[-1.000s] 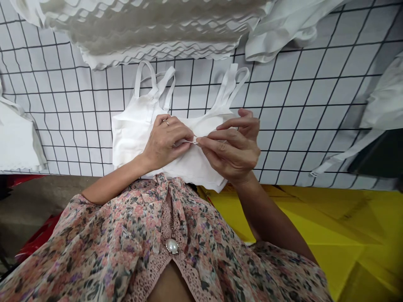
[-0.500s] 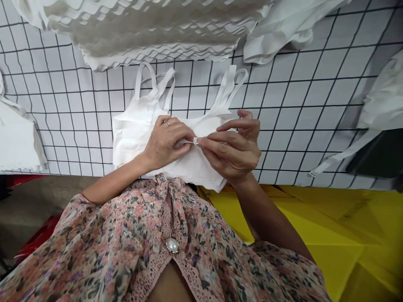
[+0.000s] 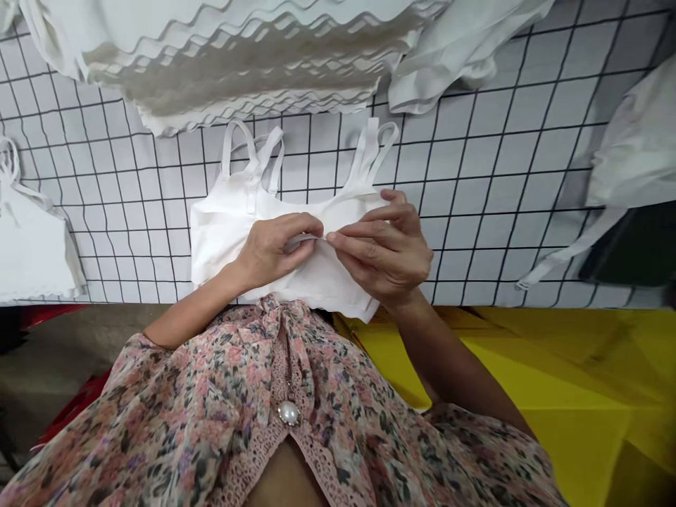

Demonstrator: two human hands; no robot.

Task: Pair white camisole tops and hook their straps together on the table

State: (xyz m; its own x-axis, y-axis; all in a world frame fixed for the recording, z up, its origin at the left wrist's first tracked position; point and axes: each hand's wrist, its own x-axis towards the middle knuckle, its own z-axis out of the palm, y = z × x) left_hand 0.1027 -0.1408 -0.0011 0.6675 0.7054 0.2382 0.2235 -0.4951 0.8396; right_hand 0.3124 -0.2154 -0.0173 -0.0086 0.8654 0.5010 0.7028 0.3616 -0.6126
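Note:
A white bra (image 3: pixel 222 243) lies on the grid-patterned cloth in front of me, its cups toward my body and its shoulder straps pointing away. My left hand (image 3: pixel 279 246) rests over its middle, thumb and forefinger pinching a thin white edge or strip of it. Right beside those fingertips, my right hand (image 3: pixel 388 250) pinches at the same spot with thumb and forefinger, its other fingers curled loosely above. The tips almost touch, and the small detail between them is mostly hidden.
A pile of white garments with wavy edges (image 3: pixel 253 63) lies beyond the bra. Another white garment (image 3: pixel 36 239) is at the left. At the right, a white piece with a strap (image 3: pixel 634 155) lies by a dark flat object (image 3: pixel 636 246). Yellow boxes (image 3: pixel 528 373) stand below the table edge.
My fingertips have drawn closer together, covering the small white bit that showed between them. The view has shifted slightly; the bra stays in about the same place.

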